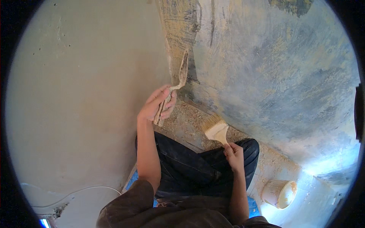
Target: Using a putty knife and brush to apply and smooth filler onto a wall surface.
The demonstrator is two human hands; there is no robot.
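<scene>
From the head view, the person crouches in a corner where a smooth grey plastered wall point(76, 95) meets a rougher wall streaked blue, ochre and black point(273, 68). The left hand point(157, 104) has its grip clenched around the handle of a mud-caked plastering trowel point(181, 74), whose narrow blade stands nearly upright, edge pressed to the corner seam. The right hand point(234, 155) grasps the handle of a wide flat paintbrush with pale bristles point(216, 129), held low over the dark trousers, bristles pointing toward the rubble-strewn floor point(190, 121) at the foot of the streaked wall, apart from it.

What could go wrong: the trowel edge looks likely to gouge the smooth wall if it tilts left, since the blade sits right on the seam. Loosened crumbs could drop onto the knees or the brush. The dirty white plastic bucket point(279, 193), lying tipped on the floor near the right elbow, could be knocked further.

Count: 1 trowel, 1 brush, 1 bucket, 2 hands, and 1 thin white cable point(76, 192) low on the grey wall.
</scene>
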